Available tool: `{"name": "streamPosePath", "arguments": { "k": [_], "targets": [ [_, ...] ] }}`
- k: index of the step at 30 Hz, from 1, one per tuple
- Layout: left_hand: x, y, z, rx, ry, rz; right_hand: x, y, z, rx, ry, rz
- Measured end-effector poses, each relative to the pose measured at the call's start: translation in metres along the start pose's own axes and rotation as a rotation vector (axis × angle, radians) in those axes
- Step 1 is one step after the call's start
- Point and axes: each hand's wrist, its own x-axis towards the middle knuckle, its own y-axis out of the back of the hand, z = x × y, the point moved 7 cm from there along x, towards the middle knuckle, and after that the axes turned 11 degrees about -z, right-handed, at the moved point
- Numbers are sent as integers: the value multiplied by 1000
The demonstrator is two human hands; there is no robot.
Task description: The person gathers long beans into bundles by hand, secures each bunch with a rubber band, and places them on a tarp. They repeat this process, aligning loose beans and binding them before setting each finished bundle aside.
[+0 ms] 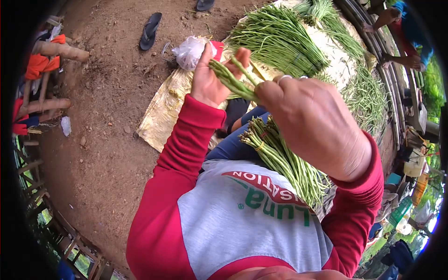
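Note:
My right hand [317, 121], with a ring on one finger, is closed around a few green long beans [233, 83]. Their ends point toward my left hand [212, 79]. That hand is open, palm up, thumb and fingers apart around the bean ends; whether it touches them is hard to tell. Across my lap, below the right hand, lies a bundle of long beans [289, 163], tied near its stem end with a yellow band [260, 146]. The beans' other ends are hidden behind my right hand.
Large piles of long beans [280, 39] lie on a pale sheet [161, 109] ahead. Loose beans [366, 95] are scattered at right. A plastic bag [190, 52] sits beyond my left hand, near a dark slipper [150, 31]. Another person's arm [387, 18] shows beyond bamboo poles [389, 84].

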Motion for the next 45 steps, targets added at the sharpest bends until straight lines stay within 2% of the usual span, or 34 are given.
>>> {"name": "streamPosePath", "arguments": {
  "k": [2, 3, 4, 5, 7, 9, 12, 13, 15, 16, 18, 20, 22, 23, 25, 26, 27, 28, 30, 31, 32, 34, 36, 37, 39, 40, 42, 44, 45],
  "targets": [
    [-30, 15, 47, -10, -187, 133, -4, -16, -1, 54, 28, 11],
    [-45, 22, 72, 12, -371, 211, -4, -25, -2, 73, 59, 0],
    [-62, 27, 96, 116, -433, 198, -4, -35, -2, 92, 89, -13],
    [-82, 31, 114, 85, -468, 338, -2, -51, 2, 118, 90, -64],
    [-108, 7, 125, 121, -452, 176, -2, -73, 9, 194, 103, -55],
    [-148, -5, 158, 425, -524, 269, -8, -90, 21, 289, 81, -107],
    [-204, -36, 177, 880, -396, 442, -22, -100, 50, 333, 64, -30],
    [-219, -51, 176, 884, -400, 452, -29, -100, 61, 369, 11, -70],
    [-246, -72, 172, 1314, -257, 719, -39, -94, 76, 471, -52, -38],
    [-250, -75, 169, 1308, -254, 727, -45, -95, 86, 514, -89, -28],
    [-257, -76, 170, 1583, -131, 951, -56, -91, 99, 529, -132, 32],
    [-256, -33, 186, 1711, 28, 1012, -68, -89, 112, 544, -178, 94],
    [-240, 25, 189, 1785, 187, 1067, -89, -92, 138, 576, -420, 238],
    [-236, 71, 202, 1849, 252, 1105, -97, -95, 145, 589, -455, 270],
    [-243, 200, 248, 2409, 310, 1164, -110, -106, 155, 613, -498, 269],
    [-243, 225, 242, 2395, 466, 1273, -116, -111, 158, 634, -537, 272],
    [-236, 242, 226, 2367, 624, 1377, -120, -116, 161, 651, -587, 232],
    [-222, 244, 212, 2370, 636, 1357, -123, -117, 161, 647, -604, 231],
    [-198, 212, 186, 2494, 457, 1640, -125, -120, 157, 435, -559, 101],
    [-180, 204, 172, 2476, 231, 1524, -131, -124, 161, 450, -563, 105],
    [-169, 211, 160, 2472, 237, 1521, -132, -130, 163, 449, -566, 100],
    [-122, 223, 121, 2817, 165, 976, -136, -142, 172, 537, -638, 190],
    [-85, 247, 87, 2923, 280, 574, -136, -170, 184, 693, -727, 271],
    [-73, 260, 83, 2928, 282, 567, -131, -180, 185, 659, -680, 282],
    [-45, 282, 67, 3084, 278, 294, -125, -195, 182, 540, -623, 292],
    [-31, 280, 63, 3083, 276, 282, -122, -197, 177, 535, -651, 315],
    [-10, 294, 54, 3110, 625, 207, -125, -203, 174, 473, -652, 359],
    [7, 294, 49, 3130, 603, 144, -128, -210, 175, 501, -684, 373],
    [14, 302, 50, 3146, 846, 123, -130, -214, 176, 519, -692, 386]
  ]
}}
